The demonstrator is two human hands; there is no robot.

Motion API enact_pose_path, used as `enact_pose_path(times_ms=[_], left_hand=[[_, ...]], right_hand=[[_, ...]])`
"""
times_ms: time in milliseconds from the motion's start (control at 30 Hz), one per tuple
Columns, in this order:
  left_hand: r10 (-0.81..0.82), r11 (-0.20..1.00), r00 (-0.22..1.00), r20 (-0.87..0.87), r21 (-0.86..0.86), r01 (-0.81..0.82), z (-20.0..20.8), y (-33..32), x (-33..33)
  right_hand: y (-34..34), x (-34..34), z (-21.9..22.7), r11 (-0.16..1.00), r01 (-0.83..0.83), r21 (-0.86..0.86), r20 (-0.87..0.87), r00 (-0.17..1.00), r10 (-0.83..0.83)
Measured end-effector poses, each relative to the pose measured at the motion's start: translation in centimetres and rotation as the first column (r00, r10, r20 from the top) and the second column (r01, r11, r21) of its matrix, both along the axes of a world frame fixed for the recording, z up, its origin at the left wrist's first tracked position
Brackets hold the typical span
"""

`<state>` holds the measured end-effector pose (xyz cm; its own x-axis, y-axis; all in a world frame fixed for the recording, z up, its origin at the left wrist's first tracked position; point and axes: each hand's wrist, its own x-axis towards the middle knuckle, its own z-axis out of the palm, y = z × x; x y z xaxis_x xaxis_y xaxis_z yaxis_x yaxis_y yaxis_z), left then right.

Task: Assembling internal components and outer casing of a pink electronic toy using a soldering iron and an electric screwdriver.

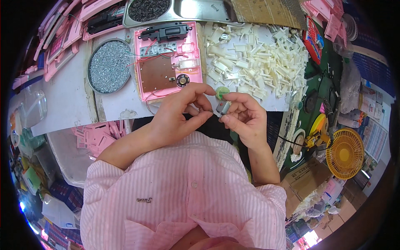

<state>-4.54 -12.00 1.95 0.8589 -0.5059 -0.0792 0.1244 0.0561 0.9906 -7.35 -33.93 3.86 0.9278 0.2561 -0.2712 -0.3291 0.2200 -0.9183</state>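
Observation:
Over the table's front edge my two hands meet. My right hand (248,121) pinches a small silver motor (223,107) between thumb and fingers. My left hand (179,110) is closed at its left side, thumb and fingertips bent together; what they hold, if anything, is too small to make out. A green round disc (222,91) shows just beyond the fingertips; whether it is held I cannot tell. Beyond my left hand lies an open pink plastic case (197,46) with a brown board (157,74), a black roller-like unit (166,31), a small speaker (182,80) and thin wires.
A round tray of small screws (110,66) stands at left. White plastic brackets (262,62) are heaped at right, below cardboard (268,12). A metal tray (200,10) with dark parts is at the back. Pink casings (62,46) stack far left; a yellow fan (344,153) stands right.

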Motion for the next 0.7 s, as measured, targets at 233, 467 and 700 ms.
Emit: enact_pose_path(times_ms=[233, 467, 700], left_hand=[[0.001, 0.999, 0.999, -0.053, -0.052, -0.004, -0.3, 0.3, -0.2], [0.019, 0.999, 0.999, 0.045, -0.048, -0.017, -0.2, 0.6, -0.2], [0.128, 0.989, 0.988, 0.087, 0.06, -0.133, 0.1, 3.8, -0.5]], right_hand=[[0.5, 0.2, 0.2, 0.998, -0.03, -0.06, -0.033, 0.999, 0.028], [1.2, -0.6, -0.2, 0.876, 0.012, -0.482, 0.329, 0.929, 0.169], [-1.2, 2.0, -0.8, 0.389, 0.174, -0.904, 0.337, 0.852, 0.4]])
